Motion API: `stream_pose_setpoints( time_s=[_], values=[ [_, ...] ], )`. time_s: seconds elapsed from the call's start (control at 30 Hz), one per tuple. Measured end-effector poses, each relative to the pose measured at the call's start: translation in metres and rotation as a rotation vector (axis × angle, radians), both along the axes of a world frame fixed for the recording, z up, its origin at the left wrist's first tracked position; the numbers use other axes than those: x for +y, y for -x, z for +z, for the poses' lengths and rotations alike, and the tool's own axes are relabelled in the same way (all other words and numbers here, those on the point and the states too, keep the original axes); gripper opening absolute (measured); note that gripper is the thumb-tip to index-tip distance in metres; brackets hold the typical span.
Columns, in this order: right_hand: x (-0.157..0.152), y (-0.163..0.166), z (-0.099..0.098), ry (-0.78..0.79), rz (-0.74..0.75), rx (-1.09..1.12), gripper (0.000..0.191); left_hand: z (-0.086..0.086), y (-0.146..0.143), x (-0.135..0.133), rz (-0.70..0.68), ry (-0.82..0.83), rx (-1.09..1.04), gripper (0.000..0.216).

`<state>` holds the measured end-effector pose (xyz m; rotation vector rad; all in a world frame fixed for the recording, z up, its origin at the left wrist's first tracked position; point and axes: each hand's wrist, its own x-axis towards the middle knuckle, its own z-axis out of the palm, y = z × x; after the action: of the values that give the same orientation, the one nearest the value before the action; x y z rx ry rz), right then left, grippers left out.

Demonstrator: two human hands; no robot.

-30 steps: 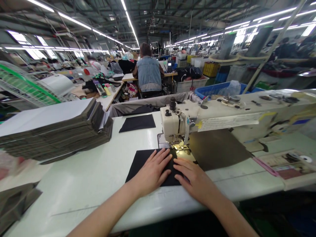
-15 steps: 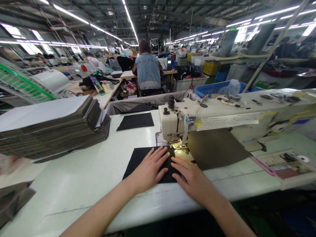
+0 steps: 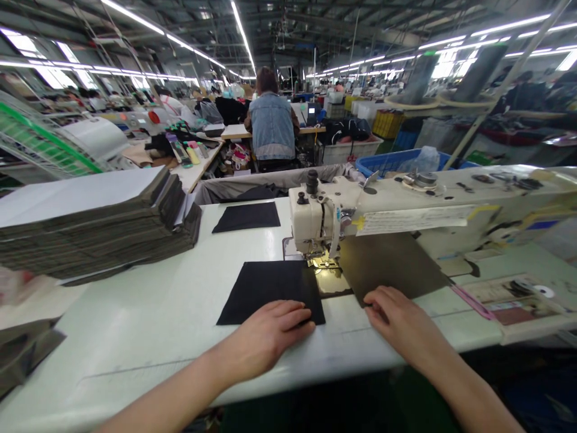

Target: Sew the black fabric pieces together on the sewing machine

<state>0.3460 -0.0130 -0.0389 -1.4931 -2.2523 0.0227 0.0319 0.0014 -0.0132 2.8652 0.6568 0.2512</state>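
A black fabric piece (image 3: 265, 288) lies flat on the sewing table, left of the lit needle area of the sewing machine (image 3: 311, 219). My left hand (image 3: 273, 331) is over its near edge by the right corner, fingers together and closed on the cloth; the fingertips are partly hidden. Under the machine's arm lies a dark olive-brown sheet (image 3: 392, 264). At its near left corner my right hand (image 3: 396, 316) pinches the edge between thumb and fingers. A second black piece (image 3: 247, 216) rests farther back on the table.
On the left stands a tall stack of brown-grey panels (image 3: 90, 234) topped with white. A small parts tray (image 3: 509, 310) with bobbins sits at right. Behind the machine is a blue basket (image 3: 383, 162). A person in a denim vest (image 3: 271, 129) sits ahead, facing away.
My left hand has slid back from the middle of the black piece to its near edge. My right hand has left that piece and moved right to the olive-brown sheet's corner.
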Motion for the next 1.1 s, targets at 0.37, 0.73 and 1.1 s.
stream_pose_setpoints(
  time_s=[0.37, 0.73, 1.1],
  values=[
    [0.008, 0.016, -0.004, 0.009, -0.120, -0.172, 0.015, 0.003, -0.005, 0.006, 0.033, -0.010, -0.016, 0.039],
    [0.000, -0.013, 0.023, -0.293, -0.238, 0.106, 0.007, 0.001, -0.002, 0.033, 0.048, -0.030, -0.025, 0.037],
    [0.000, -0.003, 0.024, -0.412, -0.339, 0.263, 0.017, 0.001, 0.000, 0.071, 0.058, -0.031, -0.035, 0.038]
  ],
)
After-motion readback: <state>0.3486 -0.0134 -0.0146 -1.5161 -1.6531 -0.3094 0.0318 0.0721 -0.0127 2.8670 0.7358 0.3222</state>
